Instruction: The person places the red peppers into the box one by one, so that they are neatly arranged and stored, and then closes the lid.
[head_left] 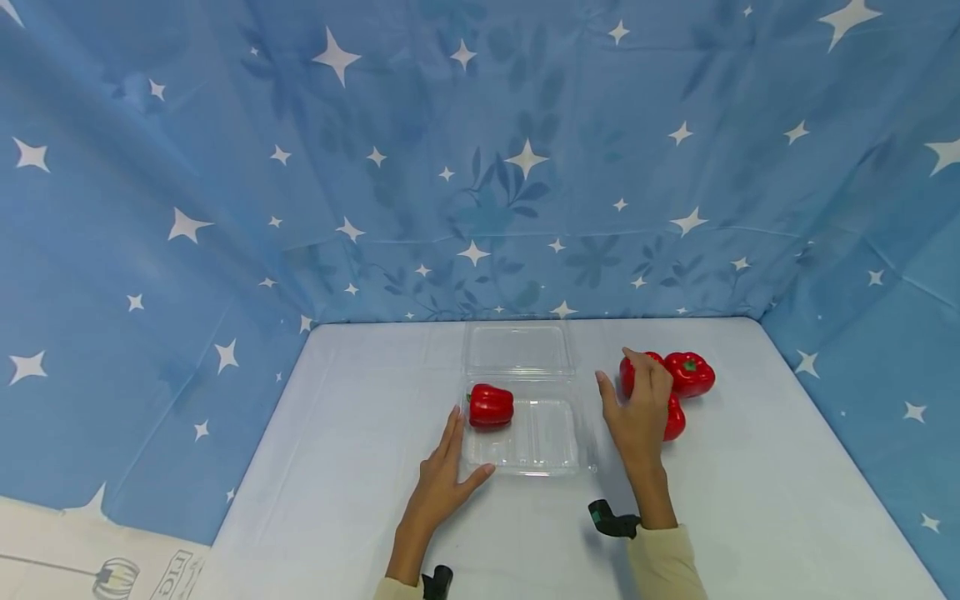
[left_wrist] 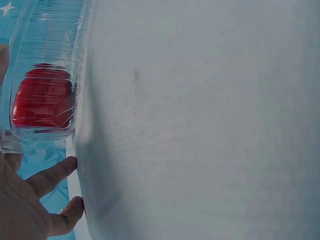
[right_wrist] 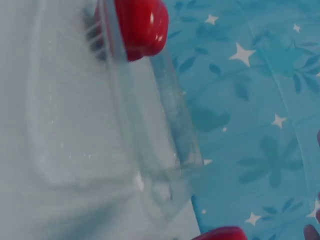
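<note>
Step in hand, by judgement: a reach with the right hand (head_left: 639, 412) at the group of peppers on the right of the bench (head_left: 360, 467). Right hand: thumb set apart from the bent fingers, no grasp visible; contact with the far-left pepper (head_left: 627, 378) beneath cannot be told. Left hand (head_left: 438, 487): released, fingers extended along the left side of the clear box (head_left: 551, 433), thumb at its near edge; pressure on the box cannot be judged. One pepper (head_left: 491, 406) lies on its side in the far left of the box, stem to the left; the base to its right is bare. The lid (head_left: 517, 348) lies folded back on the far side. Next move, in my estimate, calls for closing thumb and fingers about a single pepper without shoving its neighbours, the far-right pepper (head_left: 688, 374) and the near pepper (head_left: 676, 419), which sit tight against the group. In the way: the right hand hides parts of the far-left and near peppers, and the box's right wall stands between them and the bare base. Around: a starry blue curtain (head_left: 480, 125) on the far side and both flanks; a printed cloth (head_left: 150, 550) at near left.
</note>
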